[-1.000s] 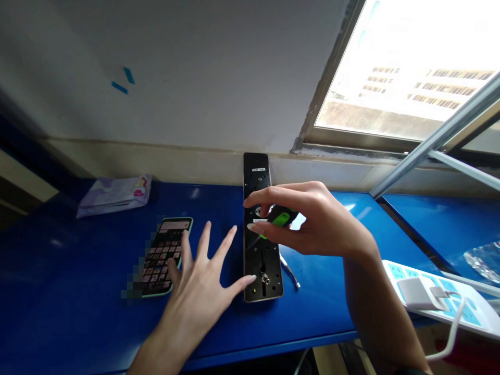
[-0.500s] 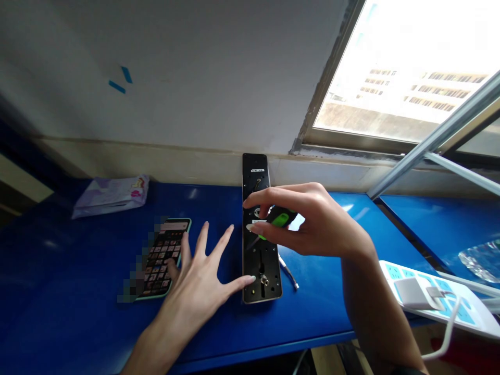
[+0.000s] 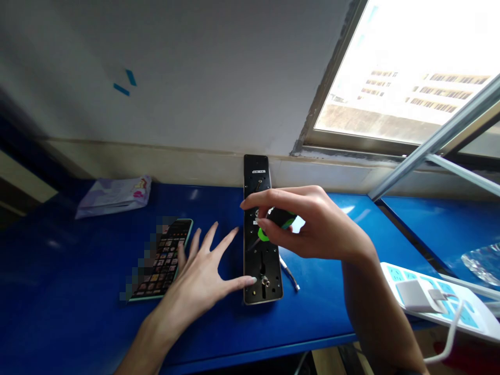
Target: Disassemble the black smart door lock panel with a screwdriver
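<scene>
A long black metal plate (image 3: 262,260), likely part of a door lock, lies on the blue tabletop with its far end by the wall. Holes, small posts and a white label show on it. My right hand (image 3: 300,221) is closed around a black and green screwdriver (image 3: 284,219), whose thin shaft slants down to the plate's middle. Where the tip meets the plate I cannot tell exactly. My left hand (image 3: 203,271) is spread, its thumb on the plate's near left edge and its other fingers over the table beside the phone (image 3: 166,260).
A purple and white packet (image 3: 113,197) lies at the back left. A short cable end (image 3: 289,273) sticks out right of the plate. On the right is a white power strip (image 3: 441,299) with a charger plugged in. Grey metal bars (image 3: 422,148) cross in front of the window.
The screwdriver has turned in my right hand, and the right thumb and fingertips have shifted slightly. My left fingers have moved a little, while the thumb stays at the plate.
</scene>
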Demonstrator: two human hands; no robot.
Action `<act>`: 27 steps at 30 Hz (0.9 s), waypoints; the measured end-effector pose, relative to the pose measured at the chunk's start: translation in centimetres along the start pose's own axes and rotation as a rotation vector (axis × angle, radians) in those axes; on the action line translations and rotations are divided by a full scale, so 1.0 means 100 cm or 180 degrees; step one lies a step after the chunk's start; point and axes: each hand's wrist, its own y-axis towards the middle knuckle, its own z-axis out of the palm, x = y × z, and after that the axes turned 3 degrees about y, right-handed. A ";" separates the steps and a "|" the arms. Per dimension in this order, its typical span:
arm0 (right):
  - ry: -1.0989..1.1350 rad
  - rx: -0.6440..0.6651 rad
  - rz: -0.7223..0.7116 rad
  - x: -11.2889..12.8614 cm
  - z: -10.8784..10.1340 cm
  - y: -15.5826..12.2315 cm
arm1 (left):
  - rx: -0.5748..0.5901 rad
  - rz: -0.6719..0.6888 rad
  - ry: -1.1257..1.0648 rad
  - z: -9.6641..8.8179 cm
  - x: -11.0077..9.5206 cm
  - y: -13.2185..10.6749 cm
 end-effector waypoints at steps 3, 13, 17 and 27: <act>-0.0005 0.0002 0.0000 0.000 0.000 0.000 | -0.0062 -0.0042 0.0074 0.002 -0.001 -0.003; -0.0036 0.0018 -0.0002 0.001 0.000 0.000 | -0.0061 -0.0465 0.0120 -0.007 -0.021 -0.021; -0.0002 0.0019 0.0040 0.002 0.000 0.000 | 0.0087 -0.0433 0.0119 -0.009 -0.018 -0.016; -0.0016 -0.0074 -0.0009 0.001 0.001 0.002 | 0.0167 -0.0398 0.0203 -0.007 -0.016 -0.013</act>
